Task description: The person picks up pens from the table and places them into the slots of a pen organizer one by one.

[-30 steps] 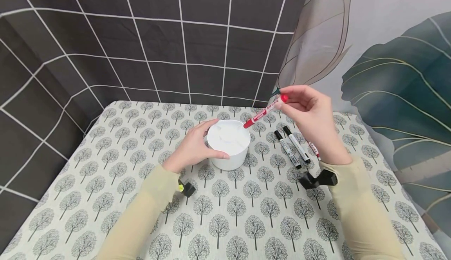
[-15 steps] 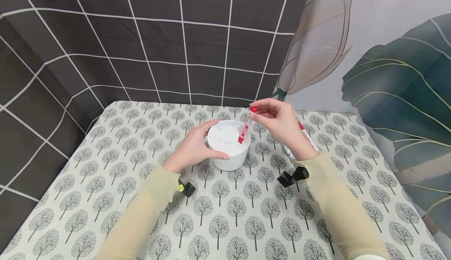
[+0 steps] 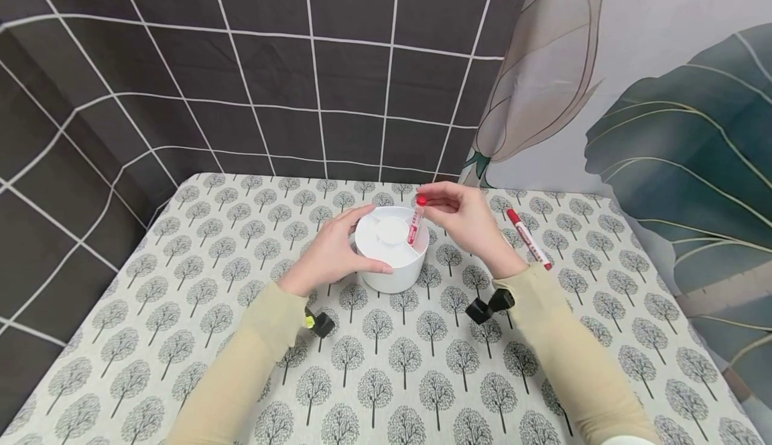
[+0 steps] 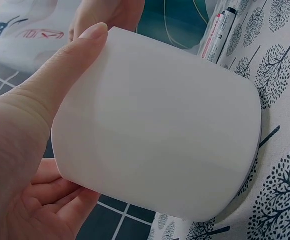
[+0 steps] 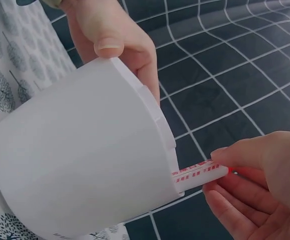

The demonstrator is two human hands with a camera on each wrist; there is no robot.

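Note:
A white round pen holder [image 3: 393,264] with inner dividers and a round middle stands upright on the cloth. My left hand [image 3: 334,250] grips its left side, the thumb along the near rim and the fingers behind. At the opposite side, my right hand [image 3: 461,220] pinches a red-and-white marker [image 3: 415,225] near its red top end. The marker's lower part is inside the holder's right compartment, as the right wrist view shows with the marker [image 5: 200,174] entering past the rim; its lower tip is hidden there.
Another red marker [image 3: 529,238] lies on the tree-print tablecloth [image 3: 374,378] to the right. A black-capped marker [image 4: 222,35] shows in the left wrist view; the right arm covers that area in the head view. Dark grid-patterned cloth [image 3: 253,63] hangs behind the table.
My right hand has moved left and down, bringing the red marker from beside the rim into the pen holder and turning it more upright. The left hand and holder have stayed in place.

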